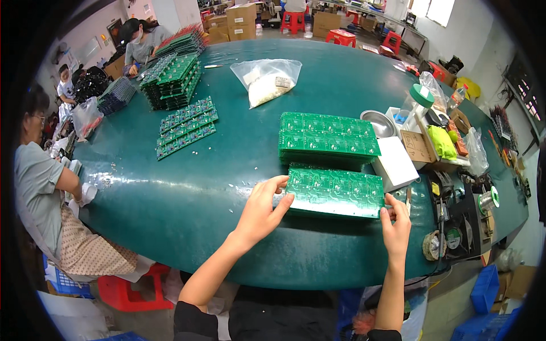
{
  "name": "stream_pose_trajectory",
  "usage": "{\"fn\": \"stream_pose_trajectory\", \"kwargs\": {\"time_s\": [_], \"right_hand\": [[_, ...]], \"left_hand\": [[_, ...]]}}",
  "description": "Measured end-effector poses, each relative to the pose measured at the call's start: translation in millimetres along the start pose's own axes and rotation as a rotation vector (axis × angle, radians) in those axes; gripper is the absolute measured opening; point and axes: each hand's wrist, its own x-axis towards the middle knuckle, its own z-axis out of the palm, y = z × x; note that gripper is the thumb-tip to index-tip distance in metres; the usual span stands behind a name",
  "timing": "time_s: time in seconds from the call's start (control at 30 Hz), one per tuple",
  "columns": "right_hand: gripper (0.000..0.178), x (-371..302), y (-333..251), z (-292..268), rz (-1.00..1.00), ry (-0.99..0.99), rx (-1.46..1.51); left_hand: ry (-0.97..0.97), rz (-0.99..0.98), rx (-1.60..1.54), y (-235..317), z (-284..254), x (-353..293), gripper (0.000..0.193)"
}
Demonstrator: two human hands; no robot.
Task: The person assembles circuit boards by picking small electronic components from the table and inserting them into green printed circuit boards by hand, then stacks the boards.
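Observation:
A green circuit board panel (335, 192) lies between my two hands, near the table's front edge. My left hand (259, 210) grips its left end, with thumb and fingers at the edge. At the opposite end, the thumb and fingers of my right hand (396, 227) close on the right edge. Light glares off the panel's near side; whether it is one board or a few is unclear. Just beyond it stands a stack of green circuit board panels (329, 135), close to the held one.
Left of centre lie populated boards (187, 128), with taller board stacks (170, 82) behind. A plastic bag of white parts (267, 85) sits farther back. At right are a white box (394, 163), a metal bowl (378, 124) and a solder spool (488, 200). Other people sit along the left side.

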Motion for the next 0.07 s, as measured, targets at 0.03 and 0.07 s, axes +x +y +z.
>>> {"fn": "stream_pose_trajectory", "kwargs": {"time_s": [0.03,0.07], "right_hand": [[0.036,1.2,2.8,1.9,-0.002,-0.007,-0.020],[0.037,1.4,6.2,1.7,-0.003,-0.014,-0.041]], "left_hand": [[-0.015,-0.019,-0.023,-3.8,1.8,0.6,0.042],[-0.031,-0.039,-0.048,-6.0,4.0,0.3,0.043]]}}
